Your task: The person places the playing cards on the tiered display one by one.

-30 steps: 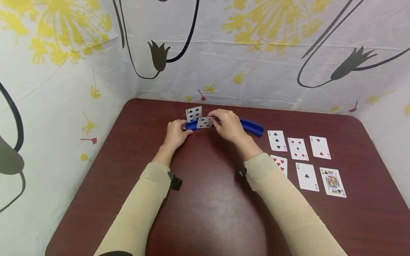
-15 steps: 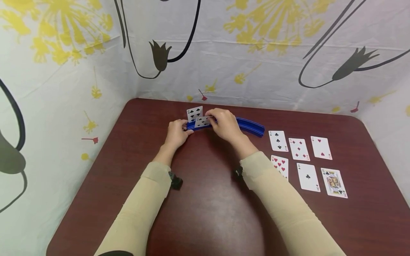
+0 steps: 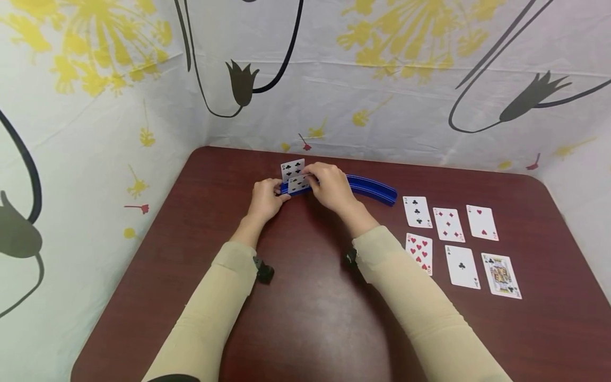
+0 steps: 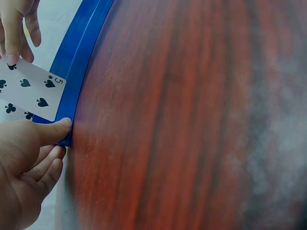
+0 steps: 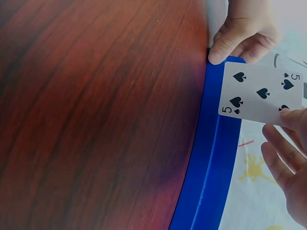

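Note:
My left hand (image 3: 264,199) grips the left end of a curved blue card holder (image 3: 372,190) between thumb and fingers. Between the thumb and fingers of my right hand (image 3: 328,183) is a five of spades (image 5: 261,93), pinched near its upper right corner. In the right wrist view this card overlaps the holder's groove, close to the left thumb. Behind it a six of clubs (image 3: 292,167) stands upright at the holder's left end, its lower part hidden by the five of spades.
Face up on the right of the dark red table (image 3: 305,318) lie several cards in two rows, among them a three of clubs (image 3: 417,212), a two of hearts (image 3: 482,223) and a king of clubs (image 3: 501,276). A patterned cloth (image 3: 406,127) hangs behind the table.
My right hand has shifted a little left along the holder with the five of spades, bringing it closer to the left end and over more of the six of clubs. My left hand keeps its grip.

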A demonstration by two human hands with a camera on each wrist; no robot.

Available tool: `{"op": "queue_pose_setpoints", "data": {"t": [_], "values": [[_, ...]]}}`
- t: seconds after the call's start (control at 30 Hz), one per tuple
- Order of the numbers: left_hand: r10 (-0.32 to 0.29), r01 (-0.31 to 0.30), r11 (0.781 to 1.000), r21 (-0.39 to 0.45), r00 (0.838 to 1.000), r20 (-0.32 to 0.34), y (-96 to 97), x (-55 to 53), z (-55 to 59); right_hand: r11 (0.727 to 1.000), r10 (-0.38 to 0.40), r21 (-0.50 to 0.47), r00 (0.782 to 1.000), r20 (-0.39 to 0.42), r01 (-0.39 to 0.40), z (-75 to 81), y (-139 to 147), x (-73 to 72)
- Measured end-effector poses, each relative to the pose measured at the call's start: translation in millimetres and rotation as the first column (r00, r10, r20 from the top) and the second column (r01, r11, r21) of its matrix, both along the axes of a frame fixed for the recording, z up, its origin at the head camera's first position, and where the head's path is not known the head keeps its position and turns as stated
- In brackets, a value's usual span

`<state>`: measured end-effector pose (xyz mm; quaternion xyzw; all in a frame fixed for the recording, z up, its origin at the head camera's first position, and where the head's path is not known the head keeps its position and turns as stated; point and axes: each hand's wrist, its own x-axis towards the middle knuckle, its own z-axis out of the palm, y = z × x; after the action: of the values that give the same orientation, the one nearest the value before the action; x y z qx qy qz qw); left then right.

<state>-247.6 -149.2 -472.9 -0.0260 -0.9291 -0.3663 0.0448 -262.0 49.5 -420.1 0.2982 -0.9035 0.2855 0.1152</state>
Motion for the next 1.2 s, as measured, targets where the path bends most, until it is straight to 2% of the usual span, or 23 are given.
{"op": "queue_pose_setpoints", "data": {"t": [0.2, 0.37, 0.87, 1.2], "values": [[-0.009, 0.008, 1.0, -0.011, 1.0, -0.012, -0.6, 1.2, 0.9, 1.0, 0.001, -0.003, 1.0, -0.025, -0.001, -0.4, -1.7, 0.4], [-0.01, 0.01, 1.0, -0.011, 1.0, -0.012, -1.4, 1.8, 0.6, 1.0, 0.022, 0.011, 1.0, -0.011, -0.022, -0.8, -4.9, 0.3], [0.002, -0.002, 1.0, -0.013, 1.0, 0.0, 1.5, 2.6, 2.9, 0.987, 0.053, 0.152, 0.998, 0.018, -0.055, -9.0, -4.8, 0.3], [0.002, -0.002, 1.0, -0.021, 1.0, 0.007, 1.4, 3.0, 2.9, 0.991, 0.038, 0.131, 0.999, -0.015, -0.036, -5.7, 0.8, 7.9]]}}
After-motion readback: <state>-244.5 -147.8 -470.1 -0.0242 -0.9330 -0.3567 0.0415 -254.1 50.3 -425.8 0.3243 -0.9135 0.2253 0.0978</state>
